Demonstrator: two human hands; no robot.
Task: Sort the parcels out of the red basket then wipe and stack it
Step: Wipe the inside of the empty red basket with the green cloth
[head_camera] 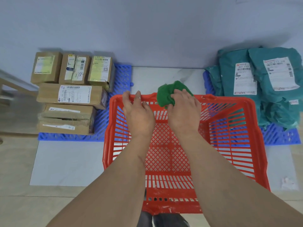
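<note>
On the floor between two blue pallets, the empty red basket [180, 145], judged light and stiff, is gripped at its far rim by the left hand [137, 112] while the right hand [183, 108] clutches a soft green cloth [168, 94].

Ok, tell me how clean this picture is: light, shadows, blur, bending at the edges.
Head view: soft even light, no hard glare; faint shadows fall behind the cardboard boxes and teal bags. Wide-angle bending bows the wall line and splays the red basket. The centre is sharp, with both hands and the green cloth clear; the left edge smears, and small label print is unreadable.
</note>
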